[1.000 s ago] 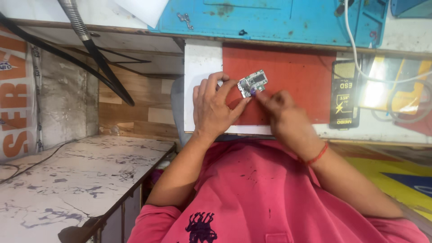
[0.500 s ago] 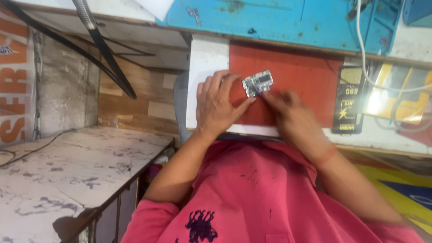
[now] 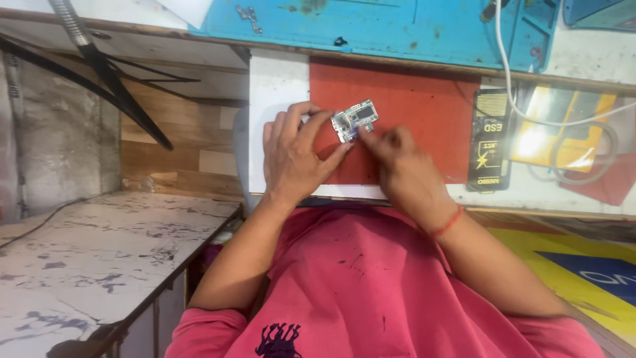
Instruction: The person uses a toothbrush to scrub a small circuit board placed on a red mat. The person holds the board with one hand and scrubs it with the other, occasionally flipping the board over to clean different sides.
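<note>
A small circuit board with silver shields lies on a red work mat. My left hand rests on the mat's left side, its fingertips pinning the board's left end. My right hand is closed around a small dark tool whose tip touches the board's lower edge; the tool is mostly hidden by the fingers. A red thread bracelet circles my right wrist.
A black flat package lies right of the mat, beside a yellow box and a white cable. A blue mat spans the bench's far side. A marble-pattern counter sits lower left; a black lamp arm crosses above it.
The camera has swung, sliding the whole scene slightly left and up. Both hands stay on the board in much the same pose.
</note>
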